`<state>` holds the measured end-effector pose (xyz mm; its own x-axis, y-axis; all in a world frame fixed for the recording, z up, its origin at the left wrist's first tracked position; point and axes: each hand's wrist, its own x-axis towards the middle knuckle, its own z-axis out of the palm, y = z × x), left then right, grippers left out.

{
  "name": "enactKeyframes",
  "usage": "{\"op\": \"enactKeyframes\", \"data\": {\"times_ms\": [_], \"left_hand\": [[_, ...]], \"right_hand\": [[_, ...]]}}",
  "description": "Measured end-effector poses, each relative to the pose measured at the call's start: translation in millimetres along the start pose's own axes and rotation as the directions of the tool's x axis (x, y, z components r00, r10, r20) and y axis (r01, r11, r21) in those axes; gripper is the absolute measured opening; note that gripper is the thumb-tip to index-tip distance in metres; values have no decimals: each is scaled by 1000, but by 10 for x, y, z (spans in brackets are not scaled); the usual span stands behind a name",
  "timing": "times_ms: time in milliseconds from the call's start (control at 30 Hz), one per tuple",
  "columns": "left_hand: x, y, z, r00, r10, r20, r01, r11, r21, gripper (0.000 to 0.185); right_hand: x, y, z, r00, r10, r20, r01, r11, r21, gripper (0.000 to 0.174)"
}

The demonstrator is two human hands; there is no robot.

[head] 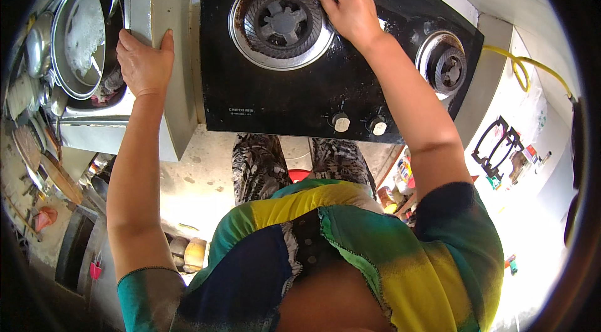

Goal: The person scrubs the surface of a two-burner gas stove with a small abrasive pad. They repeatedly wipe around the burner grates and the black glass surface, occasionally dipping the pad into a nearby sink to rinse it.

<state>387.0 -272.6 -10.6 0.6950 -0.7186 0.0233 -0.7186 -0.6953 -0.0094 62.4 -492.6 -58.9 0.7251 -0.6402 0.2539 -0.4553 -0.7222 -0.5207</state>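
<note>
A black glass-top gas stove (281,97) lies before me, with a large burner (284,22) at left and a smaller burner (450,69) at right. My right hand (350,10) is bent over the upper right of the large burner's metal drip ring (277,67), fingertips at its rim. Motion blurs the fingers, and a small greyish bit shows at their tips; whether they hold it is unclear. Brown grime and rust mark the ring's inner side. My left hand (145,59) rests, thumb apart, across the pale ledge (173,3) between stove and sink.
Left of the ledge, a metal basin (79,40) of sudsy water stands in the sink (123,102). Utensils crowd the far left. Two knobs (341,122) sit at the stove's front. A black pan support (498,146) lies at right, below a yellow hose (519,66).
</note>
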Motion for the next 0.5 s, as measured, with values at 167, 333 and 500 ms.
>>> {"op": "enactKeyframes", "data": {"times_ms": [167,333,500], "left_hand": [[-1,-61,43,999,11,-47,-11,1000,0,98],[17,-28,6,1000,0,-15,0,1000,-2,98],[-30,-54,38,999,6,-43,-6,1000,-1,98]], "right_hand": [[-71,-101,-38,999,20,26,-20,1000,4,4],[-202,-162,-23,999,46,22,-47,998,44,5],[-68,-189,-26,999,43,14,-43,998,34,6]]}}
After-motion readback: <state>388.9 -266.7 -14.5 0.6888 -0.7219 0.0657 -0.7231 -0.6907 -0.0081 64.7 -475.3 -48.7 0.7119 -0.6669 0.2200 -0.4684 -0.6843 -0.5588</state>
